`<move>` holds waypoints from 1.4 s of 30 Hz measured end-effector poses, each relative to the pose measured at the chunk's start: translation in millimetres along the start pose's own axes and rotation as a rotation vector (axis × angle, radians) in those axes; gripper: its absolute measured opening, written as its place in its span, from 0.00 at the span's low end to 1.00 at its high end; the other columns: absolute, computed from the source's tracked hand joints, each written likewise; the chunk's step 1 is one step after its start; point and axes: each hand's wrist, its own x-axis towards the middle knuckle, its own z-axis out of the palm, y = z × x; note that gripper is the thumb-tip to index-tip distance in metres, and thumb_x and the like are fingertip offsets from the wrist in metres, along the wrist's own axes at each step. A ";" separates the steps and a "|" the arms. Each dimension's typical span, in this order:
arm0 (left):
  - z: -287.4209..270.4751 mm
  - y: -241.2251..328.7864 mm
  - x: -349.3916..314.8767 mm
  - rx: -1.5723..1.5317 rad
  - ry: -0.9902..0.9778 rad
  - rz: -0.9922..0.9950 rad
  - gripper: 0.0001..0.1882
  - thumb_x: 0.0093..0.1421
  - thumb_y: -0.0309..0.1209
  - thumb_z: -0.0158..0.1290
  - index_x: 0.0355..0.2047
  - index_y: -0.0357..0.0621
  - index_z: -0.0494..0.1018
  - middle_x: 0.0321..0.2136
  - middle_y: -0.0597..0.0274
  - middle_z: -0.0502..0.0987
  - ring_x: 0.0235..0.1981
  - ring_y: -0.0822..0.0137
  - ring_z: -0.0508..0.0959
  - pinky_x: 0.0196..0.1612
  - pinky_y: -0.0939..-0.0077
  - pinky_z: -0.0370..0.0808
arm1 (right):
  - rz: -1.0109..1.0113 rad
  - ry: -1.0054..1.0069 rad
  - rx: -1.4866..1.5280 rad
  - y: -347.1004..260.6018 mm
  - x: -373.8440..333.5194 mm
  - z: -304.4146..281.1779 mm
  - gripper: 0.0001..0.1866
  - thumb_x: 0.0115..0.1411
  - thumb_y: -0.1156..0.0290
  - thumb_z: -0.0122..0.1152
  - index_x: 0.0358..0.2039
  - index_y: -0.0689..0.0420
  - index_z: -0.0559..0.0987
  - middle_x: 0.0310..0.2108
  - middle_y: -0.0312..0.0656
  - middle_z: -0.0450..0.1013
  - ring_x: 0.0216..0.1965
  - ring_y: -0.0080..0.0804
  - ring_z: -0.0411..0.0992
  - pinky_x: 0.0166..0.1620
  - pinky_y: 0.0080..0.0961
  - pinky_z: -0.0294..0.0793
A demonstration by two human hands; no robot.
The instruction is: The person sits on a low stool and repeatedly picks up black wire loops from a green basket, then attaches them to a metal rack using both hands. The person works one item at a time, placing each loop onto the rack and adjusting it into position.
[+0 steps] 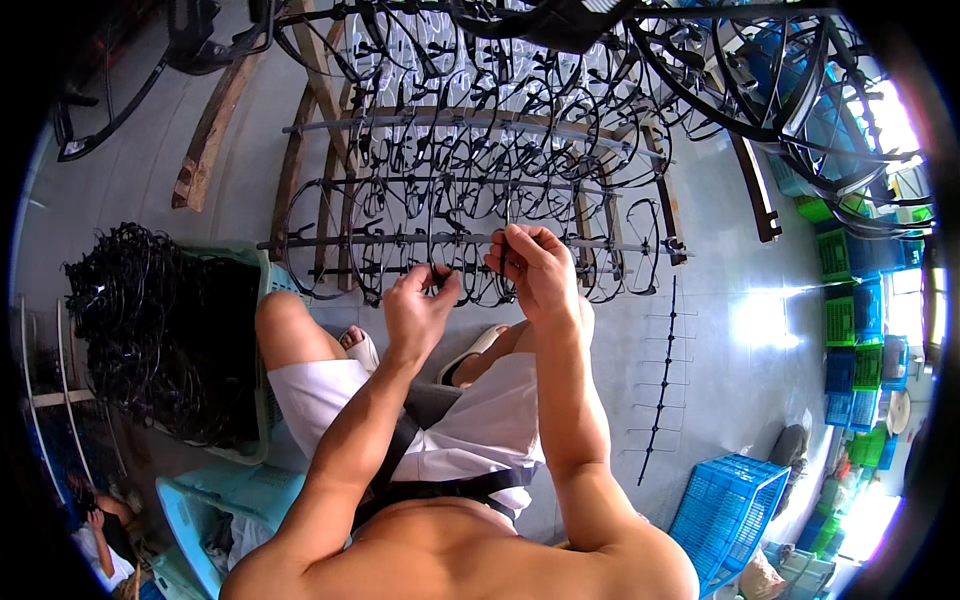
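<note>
In front of me stands a rack whose horizontal rods (370,240) carry many thin, looped black frames (470,150). My left hand (420,310) is closed in a pinch at the lowest rods, on the dark thin edge of one looped frame. Slightly higher and to the right, my right hand (540,270) pinches with thumb and fingertips, and a thin dark strip rises from it. Both strips seem to belong to looped black frames, but whether it is one frame or two I cannot tell, as the hanging loops behind overlap them.
A pale green crate (268,350) heaped with black looped pieces (130,330) stands left of my knee. On the floor at right lies a hooked rod (660,390), beyond a blue crate (728,520). Wooden posts (215,130) flank the rack; more black frames (790,110) hang overhead. Another person sits at lower left.
</note>
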 end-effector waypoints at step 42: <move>-326.2 -126.8 -111.3 1.257 0.170 0.157 0.08 0.50 0.30 0.54 0.31 0.43 0.76 0.44 0.58 0.71 0.51 0.54 0.66 0.58 0.51 0.58 | -0.504 -1.332 -1.195 290.2 -100.4 209.6 0.30 0.48 0.79 0.57 0.55 0.56 0.65 0.56 0.49 0.59 0.56 0.52 0.61 0.58 0.41 0.63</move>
